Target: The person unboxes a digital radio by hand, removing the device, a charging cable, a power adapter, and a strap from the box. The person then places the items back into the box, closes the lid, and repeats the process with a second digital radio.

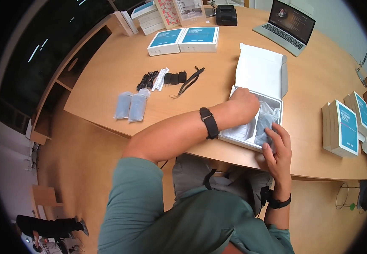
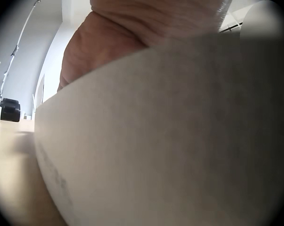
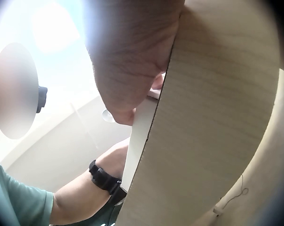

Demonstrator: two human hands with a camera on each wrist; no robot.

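An open white box (image 1: 240,142) sits at the table's front edge, its lid (image 1: 260,70) folded back. My left hand (image 1: 245,105) reaches in over its left side, fingers curled down; I cannot tell whether they hold anything. Below that hand shows a white molded compartment (image 1: 235,132). In the right compartment lies a grey item in a clear plastic bag (image 1: 267,120). My right hand (image 1: 280,146) is at the box's near right corner, fingers spread loosely over the bagged item. In the left wrist view, the box's pale wall (image 2: 156,136) covers much of the hand.
To the left lie two bagged items (image 1: 138,106), black cables (image 1: 148,79), white packets (image 1: 160,79), black adapters (image 1: 175,78) and black straps (image 1: 190,81). Blue-and-white boxes (image 1: 198,40) stand at the back, others (image 1: 341,129) on the right. A laptop (image 1: 286,27) is open behind.
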